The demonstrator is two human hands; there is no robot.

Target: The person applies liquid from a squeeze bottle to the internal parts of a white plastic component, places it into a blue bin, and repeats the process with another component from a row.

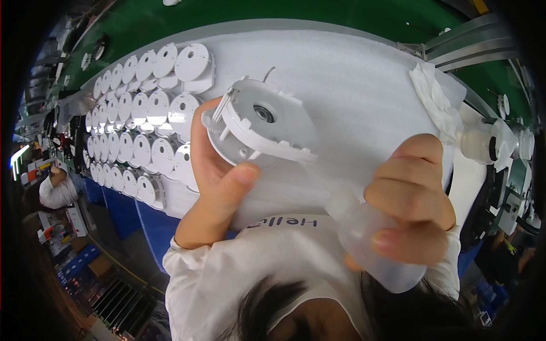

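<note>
A white plastic round housing [296, 119] is tilted up above the table, with a grey inner face, a raised curved rim with small tabs, and a dark round hole. My left hand [213, 190] is closed on its left and lower edge, thumb at the bottom. A thin wire sticks up behind it. In my right hand [412, 193] is a translucent squeeze bottle [359, 230], gripped round its body. Its pale nozzle points up and left toward the lower right edge of the housing; the thin tip is blurred, so I cannot tell whether it touches.
Several rows of white round housings [158, 105] stand at the left on the white-covered table [341, 68]. Crumpled white tissue [433, 99], a translucent bottle [476, 146] and a clear jar [524, 143] are at the right. A metal rail [472, 42] crosses far right. Another person's sleeve [57, 192] shows far left.
</note>
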